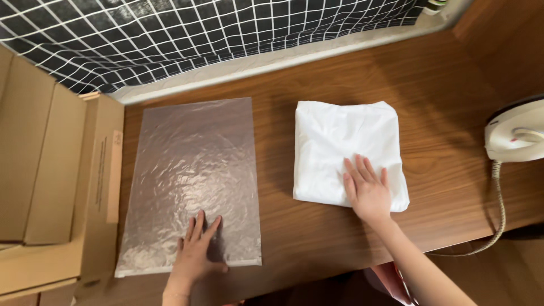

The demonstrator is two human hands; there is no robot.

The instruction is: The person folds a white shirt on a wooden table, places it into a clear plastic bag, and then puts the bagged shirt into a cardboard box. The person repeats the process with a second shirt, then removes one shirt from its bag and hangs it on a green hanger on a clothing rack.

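Two flat things lay well apart on the wooden table (317,238): a clear plastic bag (192,175), empty, and a folded white garment (340,147), not yet bagged. The left hand (195,252) pressed flat on the bag, the right hand (367,190) flat on the garment.

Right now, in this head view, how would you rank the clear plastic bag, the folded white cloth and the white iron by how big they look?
1. Clear plastic bag
2. Folded white cloth
3. White iron, though the frame edge cuts it off, so its full size is unsure.
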